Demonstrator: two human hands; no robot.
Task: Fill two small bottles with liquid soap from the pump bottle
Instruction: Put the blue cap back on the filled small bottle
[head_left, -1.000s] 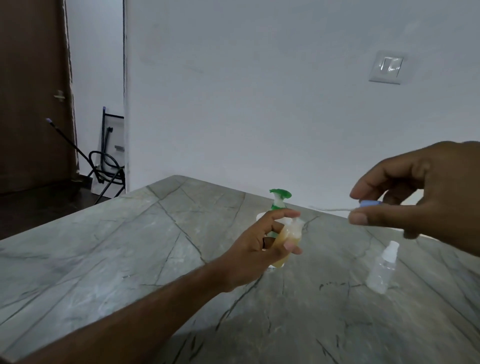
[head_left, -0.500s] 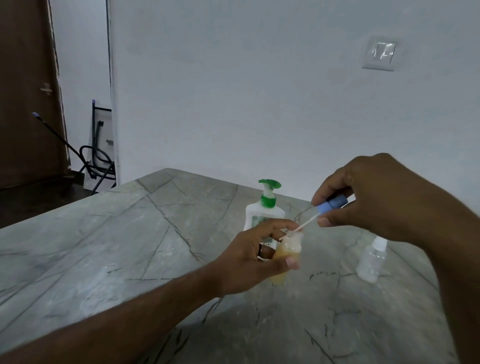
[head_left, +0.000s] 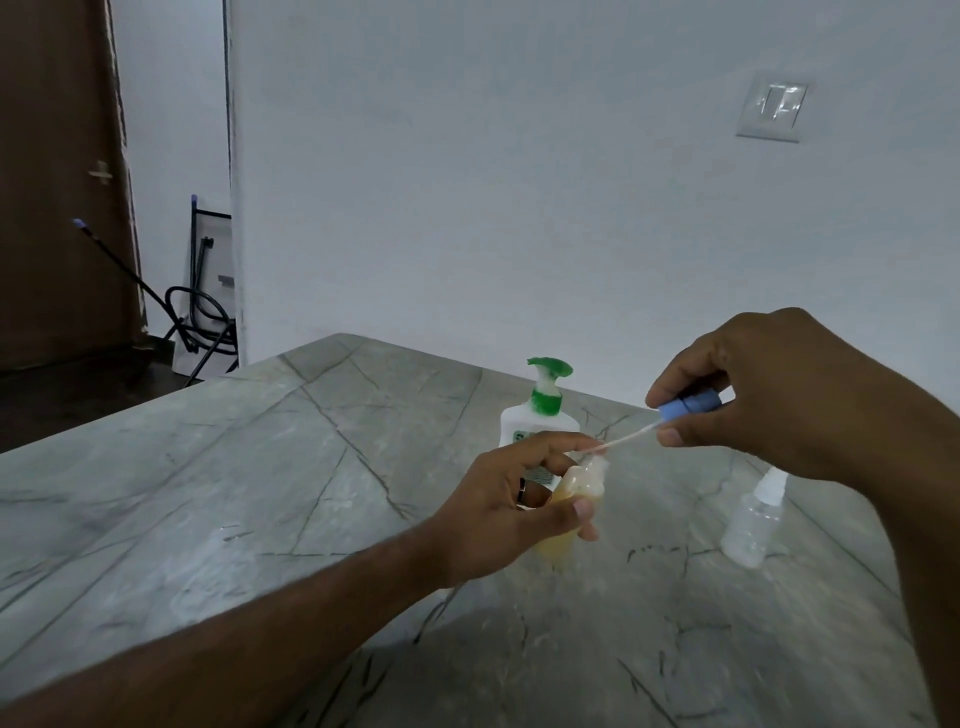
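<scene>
My left hand (head_left: 511, 512) grips a small clear bottle (head_left: 571, 506) that holds yellowish liquid, upright just above the table. My right hand (head_left: 763, 392) pinches a blue spray cap (head_left: 688, 405); its thin white dip tube (head_left: 626, 439) slants down-left, and its tip is at the bottle's open mouth. Behind my left hand stands the white pump bottle (head_left: 537, 421) with a green pump head. A second small clear bottle (head_left: 753, 525), with a white tip, stands on the table to the right, partly below my right wrist.
The grey marble table (head_left: 260, 493) with dark veins meets a white wall at the back. A light switch (head_left: 774, 111) is on that wall. A brown door (head_left: 57, 182) and a black metal stand (head_left: 200, 312) are at the far left, beyond the table.
My right hand has brought the blue cap down and left from mid-air, so the tube's tip now reaches the bottle's mouth. My left hand keeps hold of the bottle.
</scene>
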